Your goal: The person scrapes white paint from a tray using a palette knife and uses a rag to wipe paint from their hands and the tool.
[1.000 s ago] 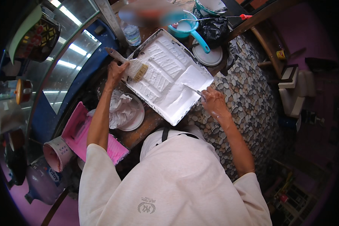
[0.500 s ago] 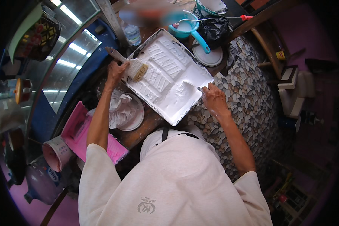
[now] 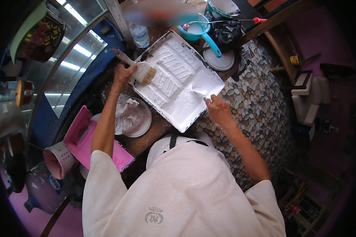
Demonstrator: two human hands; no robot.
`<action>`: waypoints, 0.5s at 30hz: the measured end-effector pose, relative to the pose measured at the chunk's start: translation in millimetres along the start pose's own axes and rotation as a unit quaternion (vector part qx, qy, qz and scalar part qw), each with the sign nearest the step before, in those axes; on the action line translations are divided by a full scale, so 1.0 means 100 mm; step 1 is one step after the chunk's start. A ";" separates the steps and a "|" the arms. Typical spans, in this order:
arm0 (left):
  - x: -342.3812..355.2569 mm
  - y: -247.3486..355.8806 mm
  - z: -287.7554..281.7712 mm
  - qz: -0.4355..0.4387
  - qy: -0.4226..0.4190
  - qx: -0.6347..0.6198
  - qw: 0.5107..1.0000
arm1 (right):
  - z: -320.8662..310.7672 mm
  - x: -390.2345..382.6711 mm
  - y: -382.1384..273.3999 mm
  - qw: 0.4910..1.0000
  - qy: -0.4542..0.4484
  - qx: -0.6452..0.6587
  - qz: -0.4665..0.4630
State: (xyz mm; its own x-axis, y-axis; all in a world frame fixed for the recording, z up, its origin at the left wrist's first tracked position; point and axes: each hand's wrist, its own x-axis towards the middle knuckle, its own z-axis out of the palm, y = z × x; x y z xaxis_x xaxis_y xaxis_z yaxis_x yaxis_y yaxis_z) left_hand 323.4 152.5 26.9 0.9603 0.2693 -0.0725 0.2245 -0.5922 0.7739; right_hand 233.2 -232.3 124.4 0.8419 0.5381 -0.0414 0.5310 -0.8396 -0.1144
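A white paint tray (image 3: 192, 117) with a ribbed slope and dark-smeared rim is coated in thick white paint. My left hand (image 3: 125, 75) is closed on its left edge. Beside those fingers, a wide paintbrush (image 3: 147, 76) rests over the rim, its bristles on the ribbed part and its handle sticking out beyond the tray. My right hand (image 3: 220, 111) is closed around the short handle of a flat tool (image 3: 200, 93) coated in white paint. That tool dips into the paint at the tray's right side; its exact kind is hidden by the paint.
A turquoise dipper (image 3: 207, 36) with white liquid stands beyond the tray, near a black plastic bag (image 3: 226, 32) and a round lid (image 3: 219, 58). Left of me are a pink tray (image 3: 87, 139), a crumpled white cloth (image 3: 125, 114) and a glass case (image 3: 63, 71).
My right hand has shifted left and slightly nearer to me, bringing the flat tool along through the paint. The left hand and the brush have hardly moved.
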 end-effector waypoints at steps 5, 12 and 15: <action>0.01 -0.05 0.01 0.001 -0.003 0.011 1.000 | -0.24 0.14 0.11 0.999 0.023 0.010 0.044; -0.02 0.08 0.00 0.010 -0.007 -0.029 1.000 | 0.00 0.31 0.33 0.993 0.056 -0.029 0.098; -0.02 -0.02 0.00 0.018 0.013 0.002 1.000 | -0.05 0.23 0.12 0.998 -0.002 -0.014 0.055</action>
State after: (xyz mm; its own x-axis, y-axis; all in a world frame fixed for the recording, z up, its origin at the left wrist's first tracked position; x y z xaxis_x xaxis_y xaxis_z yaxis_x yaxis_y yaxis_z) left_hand 321.4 153.3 25.8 0.9630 0.2679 -0.0282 0.1909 -0.6049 0.7731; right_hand 259.1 -230.8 126.6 0.8951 0.4422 -0.0570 0.4374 -0.8957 -0.0808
